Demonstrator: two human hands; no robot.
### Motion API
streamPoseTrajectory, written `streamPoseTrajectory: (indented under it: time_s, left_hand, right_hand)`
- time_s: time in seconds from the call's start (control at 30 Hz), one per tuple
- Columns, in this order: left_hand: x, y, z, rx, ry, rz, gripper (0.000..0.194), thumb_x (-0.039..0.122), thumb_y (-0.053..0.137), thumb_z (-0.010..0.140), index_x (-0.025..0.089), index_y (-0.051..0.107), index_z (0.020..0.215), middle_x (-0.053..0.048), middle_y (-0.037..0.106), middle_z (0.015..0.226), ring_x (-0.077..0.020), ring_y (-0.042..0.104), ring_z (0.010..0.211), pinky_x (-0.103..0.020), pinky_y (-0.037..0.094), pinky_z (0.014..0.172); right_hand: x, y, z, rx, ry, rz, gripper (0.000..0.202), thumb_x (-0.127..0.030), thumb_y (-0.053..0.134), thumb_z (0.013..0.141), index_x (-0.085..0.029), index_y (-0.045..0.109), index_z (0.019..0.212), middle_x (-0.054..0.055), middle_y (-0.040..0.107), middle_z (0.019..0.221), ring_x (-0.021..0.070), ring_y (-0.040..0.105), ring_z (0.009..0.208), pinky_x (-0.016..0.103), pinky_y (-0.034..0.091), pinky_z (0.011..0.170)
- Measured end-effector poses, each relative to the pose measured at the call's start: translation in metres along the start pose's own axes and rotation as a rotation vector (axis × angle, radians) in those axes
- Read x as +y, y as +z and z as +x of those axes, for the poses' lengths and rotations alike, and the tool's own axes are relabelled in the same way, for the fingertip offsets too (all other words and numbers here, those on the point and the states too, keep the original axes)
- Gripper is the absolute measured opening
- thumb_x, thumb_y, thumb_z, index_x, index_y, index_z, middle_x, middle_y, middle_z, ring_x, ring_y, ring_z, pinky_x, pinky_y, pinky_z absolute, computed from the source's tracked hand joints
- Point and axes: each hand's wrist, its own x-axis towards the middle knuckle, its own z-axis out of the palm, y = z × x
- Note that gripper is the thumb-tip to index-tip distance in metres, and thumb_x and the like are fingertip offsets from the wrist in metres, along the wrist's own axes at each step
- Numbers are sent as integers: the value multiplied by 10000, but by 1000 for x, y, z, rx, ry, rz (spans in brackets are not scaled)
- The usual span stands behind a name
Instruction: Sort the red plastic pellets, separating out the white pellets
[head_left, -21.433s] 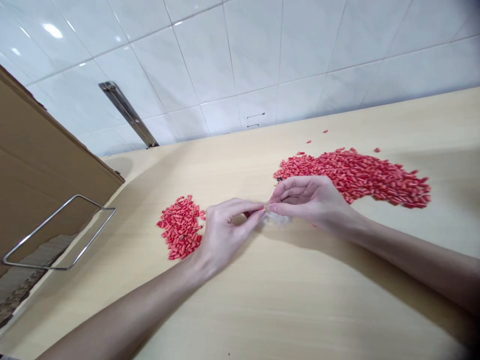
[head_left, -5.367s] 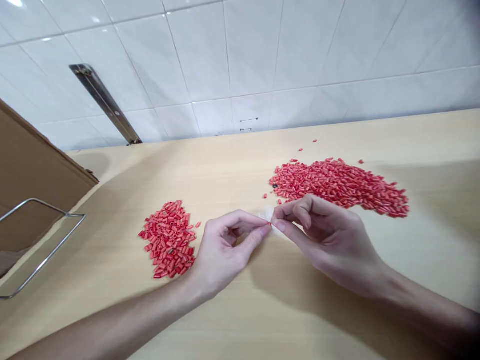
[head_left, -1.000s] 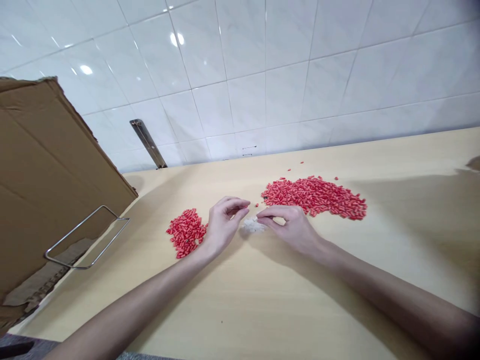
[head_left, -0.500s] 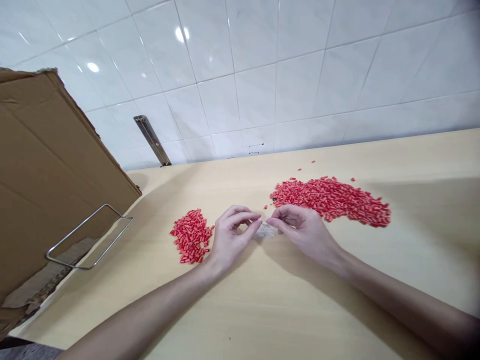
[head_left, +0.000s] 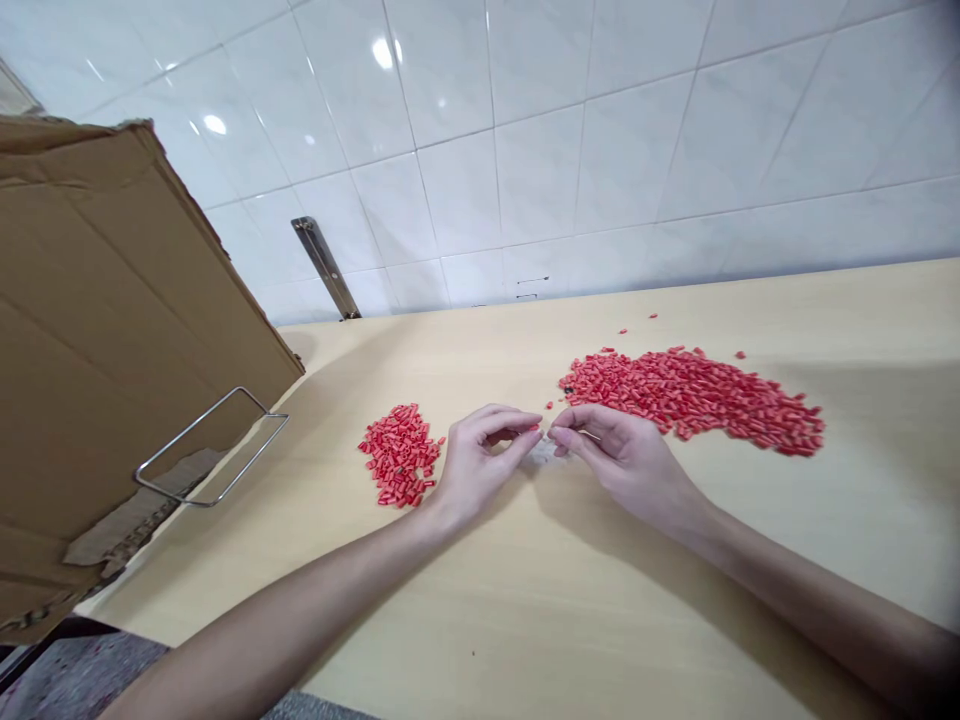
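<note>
My left hand (head_left: 484,455) is closed in a pinch on a small red plastic piece (head_left: 535,428), which shows at its fingertips. Facing it, almost touching, my right hand (head_left: 619,450) has thumb and forefinger pressed together; whatever is between them is too small to make out. Below the fingertips lies a patch of small whitish bits (head_left: 541,452), partly covered by the hands. A smaller pile of red pieces (head_left: 401,455) is left of my left hand. The larger pile of red pieces (head_left: 697,395) spreads behind and to the right of my right hand.
A cardboard box (head_left: 135,330) stands at the left, with a bent wire frame (head_left: 214,445) in front of it. A metal strip (head_left: 326,268) leans against the tiled wall (head_left: 532,160). Stray red pieces (head_left: 622,331) lie behind the larger pile on the wooden table (head_left: 480,600).
The whole view has shifted, so everything sits slightly farther right. A red piece now shows at my left fingertips. Both hands keep their pinches close together.
</note>
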Motion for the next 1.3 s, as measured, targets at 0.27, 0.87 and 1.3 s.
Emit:
streamPoseTrajectory:
  time_s: [0.27, 0.87, 1.3]
  left_hand:
    - [0, 2, -1, -26, -72, -81, 136, 246, 747, 780, 172, 753, 895, -74, 761, 923, -174, 700, 840, -279, 550, 767]
    - [-1, 0, -1, -58, 26, -55, 110, 196, 707, 818, 194, 771, 907, -51, 779, 917, -169, 723, 837, -264, 578, 774]
    - [0, 1, -3, -48, 54, -125, 179, 198, 738, 790, 214, 767, 966, -56, 777, 985, -193, 738, 889, -303, 609, 832]
  right_hand:
    - [-2, 0, -2, -29, 23, 54, 136, -305, 613, 896, -174, 640, 875, 19, 621, 792, 158, 590, 776, 294, 482, 735]
    - [-2, 1, -3, 12, -43, 15, 109, -293, 672, 849, -206, 717, 895, 21, 679, 775, 169, 630, 732, 305, 516, 694]
    - [0, -7, 2, 40, 153, 196, 237, -357, 841, 657, -189, 791, 815, 48, 745, 724, 165, 668, 661, 319, 570, 697]
